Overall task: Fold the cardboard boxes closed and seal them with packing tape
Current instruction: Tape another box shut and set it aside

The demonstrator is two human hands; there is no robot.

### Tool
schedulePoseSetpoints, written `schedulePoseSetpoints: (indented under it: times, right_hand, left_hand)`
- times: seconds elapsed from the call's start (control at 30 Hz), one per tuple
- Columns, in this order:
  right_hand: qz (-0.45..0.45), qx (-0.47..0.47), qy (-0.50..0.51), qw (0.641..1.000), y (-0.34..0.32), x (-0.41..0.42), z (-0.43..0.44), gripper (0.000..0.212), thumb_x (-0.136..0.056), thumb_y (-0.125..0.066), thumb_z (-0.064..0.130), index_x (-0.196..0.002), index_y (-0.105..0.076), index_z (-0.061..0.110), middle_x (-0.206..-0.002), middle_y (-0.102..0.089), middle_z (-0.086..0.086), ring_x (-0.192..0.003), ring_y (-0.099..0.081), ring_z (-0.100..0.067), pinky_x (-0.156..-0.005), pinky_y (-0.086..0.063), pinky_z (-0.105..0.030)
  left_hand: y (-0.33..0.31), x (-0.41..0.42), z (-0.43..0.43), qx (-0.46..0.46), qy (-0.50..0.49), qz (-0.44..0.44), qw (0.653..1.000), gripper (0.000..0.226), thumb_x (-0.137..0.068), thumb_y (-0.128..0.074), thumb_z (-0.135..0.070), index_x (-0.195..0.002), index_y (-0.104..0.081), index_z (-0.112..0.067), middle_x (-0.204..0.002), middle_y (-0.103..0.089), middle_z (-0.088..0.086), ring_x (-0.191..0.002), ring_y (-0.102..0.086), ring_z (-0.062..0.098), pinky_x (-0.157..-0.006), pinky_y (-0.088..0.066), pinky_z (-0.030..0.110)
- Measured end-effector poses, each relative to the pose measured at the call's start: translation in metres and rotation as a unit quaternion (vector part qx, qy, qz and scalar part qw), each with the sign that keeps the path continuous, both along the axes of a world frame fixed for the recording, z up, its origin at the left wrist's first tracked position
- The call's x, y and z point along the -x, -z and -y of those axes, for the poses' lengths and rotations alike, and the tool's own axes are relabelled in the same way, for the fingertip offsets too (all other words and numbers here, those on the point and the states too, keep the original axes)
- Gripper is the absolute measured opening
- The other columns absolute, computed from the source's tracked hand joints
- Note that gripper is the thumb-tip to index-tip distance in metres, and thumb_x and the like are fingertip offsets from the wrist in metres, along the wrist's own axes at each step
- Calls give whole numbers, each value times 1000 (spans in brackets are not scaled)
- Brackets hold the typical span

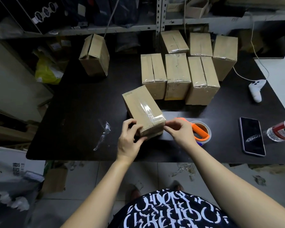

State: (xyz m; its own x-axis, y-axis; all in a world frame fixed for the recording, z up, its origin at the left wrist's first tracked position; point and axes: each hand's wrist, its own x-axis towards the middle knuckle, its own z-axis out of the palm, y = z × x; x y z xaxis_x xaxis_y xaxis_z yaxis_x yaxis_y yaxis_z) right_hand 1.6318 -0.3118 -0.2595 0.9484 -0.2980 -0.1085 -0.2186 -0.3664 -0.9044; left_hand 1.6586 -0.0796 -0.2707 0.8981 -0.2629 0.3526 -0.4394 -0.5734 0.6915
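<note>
Head view, packing bench. The near box [144,111] lies just inside the tabletop's [76,112] front edge, about midway along it, with its flaps shut and a clear strip of tape running along the top seam and down over its near end. My left hand [130,140] grips the box's near left corner with curled fingers. My right hand [179,130] pinches its near right corner, where the tape folds over. I judge this to be the pressing-down of the tape end, so this box is nearly finished.

Six sealed boxes [178,76] stand in two rows toward the back edge, glossy tape showing on their near edges; I take these as done. One lone box [95,55] stands near the back left corner, and I cannot tell whether its seam is fully taped.

The tape roll [201,131] with its orange cutter rests just right of my right hand. A scrap of clear film [104,134] lies to the left, and a phone [252,136] and a bottle [281,130] lie toward the right edge.
</note>
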Motion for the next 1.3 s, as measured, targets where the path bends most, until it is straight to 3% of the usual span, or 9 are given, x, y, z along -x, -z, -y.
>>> schedulePoseSetpoints:
  times: [0.27, 0.4, 0.5, 0.6, 0.67, 0.8, 1.0, 1.13, 1.3]
  right_hand:
    - [-22, 21, 65, 997, 3, 5, -9, 11, -90, -81, 23, -101, -80, 19, -92, -76, 11, -90, -70, -3, -84, -57, -26]
    - [-45, -17, 44, 998, -2, 18, -39, 18, -89, -80, 24, -107, -78, 21, -96, -77, 12, -89, -71, 3, -84, -58, -21]
    - [-52, -36, 23, 998, -13, 23, -62, 23, -85, -83, 21, -105, -73, 27, -93, -75, 18, -87, -70, 9, -82, -55, -15]
    - [-49, -33, 39, 997, -19, 23, -74, 35, -81, -86, 21, -106, -66, 32, -91, -69, 25, -85, -65, 19, -81, -52, -8]
    - [-54, -35, 47, 997, -21, 24, -77, 49, -77, -90, 26, -116, -61, 33, -96, -64, 28, -86, -62, 21, -77, -46, -1]
    - [-49, -28, 70, 996, -18, 21, -80, 73, -77, -91, 34, -140, -58, 21, -125, -63, 15, -110, -60, 2, -81, -44, -4]
    - [-8, -58, 211, 976, -10, 5, -67, 50, -91, -78, 18, -138, -61, 17, -127, -68, 7, -117, -65, -8, -105, -55, -36]
    - [10, 69, 234, 970, -9, -4, -53, 34, -93, -76, 23, -125, -71, 14, -115, -72, 5, -106, -64, -7, -88, -49, -16]
    - [-76, 243, 276, 927, 9, 8, -29, 35, -87, -73, 17, -120, -68, 5, -116, -67, -12, -111, -59, -30, -93, -47, -37]
  left_hand:
    - [-38, -32, -15, 45, 60, -54, 996, 55, -66, -98, -20, -115, -74, -18, -123, -59, -3, -88, -67, 10, -68, -45, 13]
    - [-48, -80, -32, 15, 55, -136, 989, 74, -58, -100, -43, -124, -70, -31, -140, -44, -7, -126, -52, 6, -99, -42, 16]
    - [-45, -117, -30, 37, -2, -193, 981, 52, -88, -76, -53, -135, -62, -38, -153, -34, -9, -144, -36, 10, -121, -34, 41]
    - [-47, -144, -27, 12, 1, -250, 968, 77, -95, -71, -43, -160, -31, -35, -167, -24, -7, -153, -26, 15, -127, -24, 43]
    - [-50, -151, -27, 13, 18, -297, 954, 92, -92, -77, -42, -164, -21, -34, -167, -30, -7, -152, -30, 15, -121, -27, 34]
    - [-56, -149, -34, 13, 11, -289, 957, 62, -88, -82, -36, -143, -57, -25, -143, -55, -3, -129, -52, 12, -95, -39, 19]
    - [-44, -106, -60, 65, -68, -261, 961, 55, -73, -92, -42, -115, -61, -24, -87, -70, -2, -82, -66, 12, -72, -50, 24]
    - [-38, -75, -62, 166, -76, -363, 914, 72, -81, -86, -43, -136, -40, -42, -114, -68, 10, -81, -74, 23, -79, -62, 43]
    - [-36, -80, -60, 123, -20, -320, 939, 81, -83, -87, -36, -149, -41, -46, -144, -47, -13, -125, -56, 12, -106, -50, 41]
